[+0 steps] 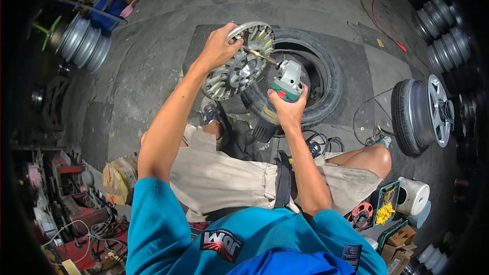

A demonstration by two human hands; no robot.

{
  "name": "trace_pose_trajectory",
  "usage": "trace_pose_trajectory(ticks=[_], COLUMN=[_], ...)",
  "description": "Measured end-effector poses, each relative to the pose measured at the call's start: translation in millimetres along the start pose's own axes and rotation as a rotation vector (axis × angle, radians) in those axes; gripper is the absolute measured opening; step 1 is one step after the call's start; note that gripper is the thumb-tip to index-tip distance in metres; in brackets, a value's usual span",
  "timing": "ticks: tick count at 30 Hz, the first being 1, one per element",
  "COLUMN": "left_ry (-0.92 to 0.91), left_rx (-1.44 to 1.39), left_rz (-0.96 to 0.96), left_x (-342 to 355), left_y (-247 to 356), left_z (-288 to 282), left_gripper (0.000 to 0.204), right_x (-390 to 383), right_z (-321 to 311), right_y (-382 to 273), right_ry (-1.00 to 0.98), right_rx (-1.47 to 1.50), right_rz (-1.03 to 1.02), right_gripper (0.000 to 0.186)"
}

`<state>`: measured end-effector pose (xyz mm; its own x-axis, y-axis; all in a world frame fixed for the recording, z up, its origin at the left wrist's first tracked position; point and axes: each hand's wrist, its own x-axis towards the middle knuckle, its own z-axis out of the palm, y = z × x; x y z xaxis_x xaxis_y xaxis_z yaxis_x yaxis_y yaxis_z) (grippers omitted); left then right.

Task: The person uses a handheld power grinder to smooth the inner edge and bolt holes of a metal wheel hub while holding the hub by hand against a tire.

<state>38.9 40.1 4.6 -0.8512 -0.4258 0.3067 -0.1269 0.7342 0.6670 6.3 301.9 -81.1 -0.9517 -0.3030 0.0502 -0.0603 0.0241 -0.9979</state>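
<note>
My left hand (220, 46) is closed on the upper edge of a silver multi-spoke wheel face (243, 69), holding it tilted in front of me. My right hand (290, 109) is wrapped round a grey-and-green angle grinder (289, 77) with a red button. From the grinder's head a long, thin rod bit (266, 58) points left toward the spokes, close to my left fingers. Whether its tip touches the metal I cannot tell. Below the wheel face and grinder, a black tyre (331, 89) lies flat on the floor.
Beside my right knee stands a tyre (406, 117) with a silver wheel (437, 112). Stacked silver rims (84, 43) sit at far left, more rims (448, 48) at far right. A red hose (374, 10) and black cables (333, 145) cross the floor. A white bucket (413, 196) is near right.
</note>
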Motion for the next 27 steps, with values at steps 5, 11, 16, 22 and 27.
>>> trace_pose_trajectory(ticks=[5, 11, 16, 22, 27], left_ry=[-0.001, -0.02, -0.012, 0.009, -0.007], left_rx=[-0.025, -0.01, -0.007, -0.008, -0.012], left_rz=[0.011, -0.028, 0.031, 0.014, -0.013], left_x=[-0.3, -1.6, -3.9, -0.6, 0.2], left_y=[1.5, -1.3, -1.9, -2.8, -3.1], left_z=[0.2, -2.5, -0.9, 0.7, 1.2], left_gripper=[0.026, 0.026, 0.026, 0.027, 0.026], right_x=[-1.6, -0.9, 9.9, -14.3, -5.8], right_z=[2.4, -1.3, -5.5, -0.5, -2.7], right_y=[-6.8, 12.1, 17.3, 5.0, 6.8], right_ry=[0.013, -0.027, 0.043, -0.065, -0.027], right_rx=[0.03, 0.157, 0.127, 0.093, 0.102], right_rz=[0.027, 0.07, 0.103, 0.01, 0.037], right_gripper=[0.085, 0.081, 0.083, 0.078, 0.083])
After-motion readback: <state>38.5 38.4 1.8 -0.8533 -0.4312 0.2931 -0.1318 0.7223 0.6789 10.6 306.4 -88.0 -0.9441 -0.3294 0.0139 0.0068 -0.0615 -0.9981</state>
